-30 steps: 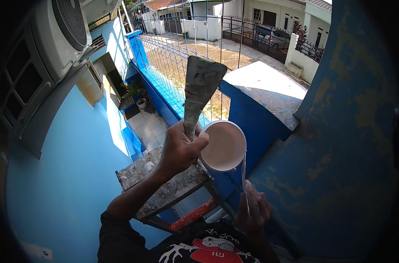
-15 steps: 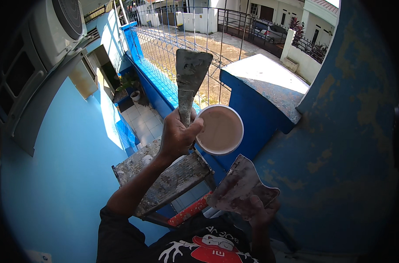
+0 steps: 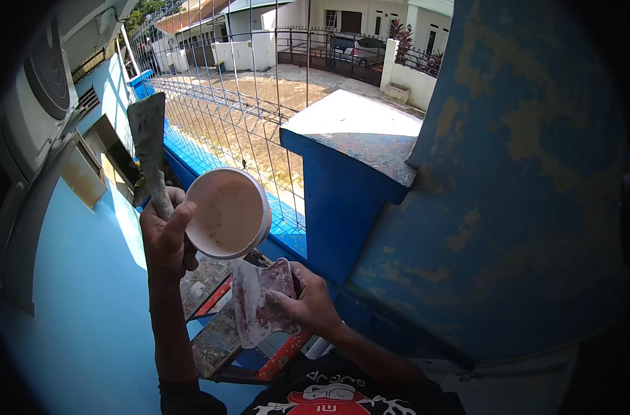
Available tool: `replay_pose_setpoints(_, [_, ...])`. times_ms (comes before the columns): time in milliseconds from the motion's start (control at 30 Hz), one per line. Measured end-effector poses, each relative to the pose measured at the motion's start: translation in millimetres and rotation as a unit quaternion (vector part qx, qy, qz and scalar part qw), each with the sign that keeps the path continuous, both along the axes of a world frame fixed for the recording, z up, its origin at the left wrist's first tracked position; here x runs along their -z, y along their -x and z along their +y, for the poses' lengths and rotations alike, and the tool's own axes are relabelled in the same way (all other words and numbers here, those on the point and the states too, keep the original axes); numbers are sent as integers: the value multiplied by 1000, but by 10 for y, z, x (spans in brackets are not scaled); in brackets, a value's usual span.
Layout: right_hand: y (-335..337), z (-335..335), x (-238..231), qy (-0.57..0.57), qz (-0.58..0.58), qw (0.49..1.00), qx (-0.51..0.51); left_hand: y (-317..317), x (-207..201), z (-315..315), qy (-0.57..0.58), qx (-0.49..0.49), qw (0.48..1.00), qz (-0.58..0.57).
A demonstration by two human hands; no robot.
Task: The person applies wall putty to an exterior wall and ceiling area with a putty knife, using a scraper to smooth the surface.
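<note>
The left hand [image 3: 166, 232] is closed around the handle of a putty knife [image 3: 147, 131], blade upward, and its thumb also presses on the rim of a white tub [image 3: 266, 225] with pinkish-beige paste [image 3: 226, 216] inside. The right hand [image 3: 313, 299] is clamped on a smeared, flexible spreader [image 3: 254, 304], just to the near side of the tub; whether these two touch, I cannot tell. Below lies a paint-stained stepladder [image 3: 216, 346]; farther right stand the blue pillar [image 3: 339, 221] and a patchy blue wall [image 3: 508, 207], and beyond, the wire fence [image 3: 252, 117]. In my judgement, the tub could slip, because one hand carries two things; paste could also drop from the spreader onto the stepladder and make it slippery.
</note>
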State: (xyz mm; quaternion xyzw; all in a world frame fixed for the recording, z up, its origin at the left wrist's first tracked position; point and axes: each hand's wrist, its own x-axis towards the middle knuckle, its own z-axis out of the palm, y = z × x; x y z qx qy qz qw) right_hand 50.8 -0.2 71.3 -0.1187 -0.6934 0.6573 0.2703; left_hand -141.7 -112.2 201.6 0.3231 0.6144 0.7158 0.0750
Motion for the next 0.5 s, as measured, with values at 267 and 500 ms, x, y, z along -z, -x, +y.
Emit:
replay_pose_setpoints(267, [199, -273, 20, -365, -150, 912, 115, 43, 19, -73, 48, 7, 999, 2])
replay_pose_setpoints(500, [-193, 63, 6, -214, 94, 940, 250, -189, 61, 56, 52, 60, 997, -1])
